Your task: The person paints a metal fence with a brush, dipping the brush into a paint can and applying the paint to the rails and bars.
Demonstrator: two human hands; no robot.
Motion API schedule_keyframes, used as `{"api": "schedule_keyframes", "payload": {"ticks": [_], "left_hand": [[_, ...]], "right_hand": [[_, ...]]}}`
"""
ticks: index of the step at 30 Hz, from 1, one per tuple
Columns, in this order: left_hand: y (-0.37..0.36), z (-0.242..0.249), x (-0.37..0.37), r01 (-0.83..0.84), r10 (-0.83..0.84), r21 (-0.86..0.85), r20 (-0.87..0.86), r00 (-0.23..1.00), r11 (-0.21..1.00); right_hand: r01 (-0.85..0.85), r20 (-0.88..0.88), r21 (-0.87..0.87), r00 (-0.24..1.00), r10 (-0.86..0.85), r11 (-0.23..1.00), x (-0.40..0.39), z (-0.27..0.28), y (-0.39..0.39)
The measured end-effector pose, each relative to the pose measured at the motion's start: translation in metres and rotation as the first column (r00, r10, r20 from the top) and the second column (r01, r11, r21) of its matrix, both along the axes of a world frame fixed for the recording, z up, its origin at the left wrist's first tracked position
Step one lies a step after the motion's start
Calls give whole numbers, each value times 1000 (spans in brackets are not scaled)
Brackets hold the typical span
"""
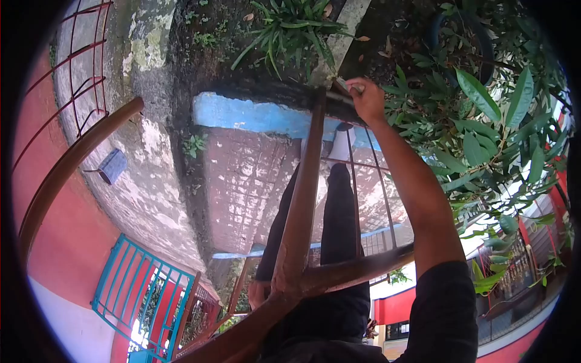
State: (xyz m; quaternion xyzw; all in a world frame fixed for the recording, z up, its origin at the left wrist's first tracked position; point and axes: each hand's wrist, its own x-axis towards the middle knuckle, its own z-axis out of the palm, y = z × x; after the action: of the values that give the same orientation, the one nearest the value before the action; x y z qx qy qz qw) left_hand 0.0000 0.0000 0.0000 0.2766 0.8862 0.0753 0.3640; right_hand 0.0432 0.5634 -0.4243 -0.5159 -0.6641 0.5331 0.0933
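Note:
My right hand (367,101) reaches far out along the upper end of a brown metal railing (302,199). Its fingers are closed round a small pale thing that I cannot make out, close to the rail's far end. My left hand (257,295) is low and left of the railing's joint, partly covered by the brown pipe, so its fingers do not show clearly. Thin metal bars run between the rail's posts, and my legs and shoes are seen beyond them.
Below is a worn step (242,187) with a blue-painted edge (242,114). A second brown handrail (78,157) curves along the left wall, near a small blue cup-like container (112,166). A teal metal gate (142,290) stands lower left. Leafy branches (478,145) crowd the right.

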Motion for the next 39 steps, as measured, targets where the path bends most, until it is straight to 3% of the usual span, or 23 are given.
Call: {"api": "schedule_keyframes", "payload": {"ticks": [2, 3, 5, 8, 11, 13, 14, 15, 17, 21, 23, 24, 25, 27, 28, 31, 35, 36, 38, 39], "left_hand": [[28, 15, -3, 367, -367, -19, -37, 929, 930], [73, 17, -16, 365, -366, -9, -27, 930, 931], [151, 25, -33, -136, 141, -51, 123, 982, 989], [149, 25, -29, -168, 189, -170, 114, 975, 971], [113, 18, -18, -185, 200, -160, 81, 977, 970], [31, 11, 5, -144, 155, -132, 71, 985, 981], [8, 11, 8, -108, 113, -92, 57, 992, 990], [10, 11, 8, -93, 99, -88, 71, 993, 992], [27, 11, 5, -48, 52, -72, 52, 997, 996], [83, 15, -5, 20, -20, -38, -6, 1000, 999], [95, 19, -10, 32, -34, -26, -76, 997, 999], [91, 21, -11, 38, -40, -24, -79, 996, 999], [85, 22, -13, -31, 31, -73, -3, 1000, 997], [86, 24, -14, -93, 102, -116, 70, 992, 989], [99, 23, -15, -93, 98, -73, 69, 993, 993], [100, 31, -14, -97, 101, -47, 93, 990, 994], [101, 34, -11, -91, 89, 15, 118, 989, 996], [99, 32, -11, -87, 84, 17, 122, 989, 996], [91, 21, -15, 0, -7, 34, 227, 974, 999], [84, 14, -17, 13, -21, 36, 237, 971, 999]], "right_hand": [[41, -18, -49, 999, -42, 998, -5, 1, -10], [40, -5, -43, 999, -40, 998, -7, -5, -6], [-6, 57, -154, 998, 15, 988, -14, -9, -15], [-49, 74, -137, 996, 59, 989, -19, -15, -28], [-96, 86, -148, 990, 110, 984, -16, -14, -35], [-198, 119, -297, 963, 242, 934, -15, 2, -22], [-132, 143, -440, 966, 214, 888, -16, 12, -10], [-113, 157, -437, 967, 200, 892, -13, 14, -1], [-52, -47, -614, 998, 29, 788, 5, 15, 19], [-2, -74, -586, 996, -52, 810, 20, 30, 34], [-91, 93, -257, 989, 118, 962, 16, 37, 25], [-103, 132, -228, 982, 135, 968, 15, 41, 16], [-100, 128, -224, 983, 131, 970, 12, 54, 10], [-144, -54, -455, 990, 134, 879, 11, 88, -3], [-260, -36, -288, 965, 261, 922, 12, 105, -10], [-260, -33, -375, 963, 268, 890, 16, 150, -5], [-133, -167, -500, 984, 56, 856, 26, 215, 15], [-127, -163, -498, 985, 51, 858, 27, 237, 20], [-137, -118, -277, 987, 108, 951, 30, 287, 25], [-61, -154, -247, 988, 23, 967, 34, 310, 23]]}}
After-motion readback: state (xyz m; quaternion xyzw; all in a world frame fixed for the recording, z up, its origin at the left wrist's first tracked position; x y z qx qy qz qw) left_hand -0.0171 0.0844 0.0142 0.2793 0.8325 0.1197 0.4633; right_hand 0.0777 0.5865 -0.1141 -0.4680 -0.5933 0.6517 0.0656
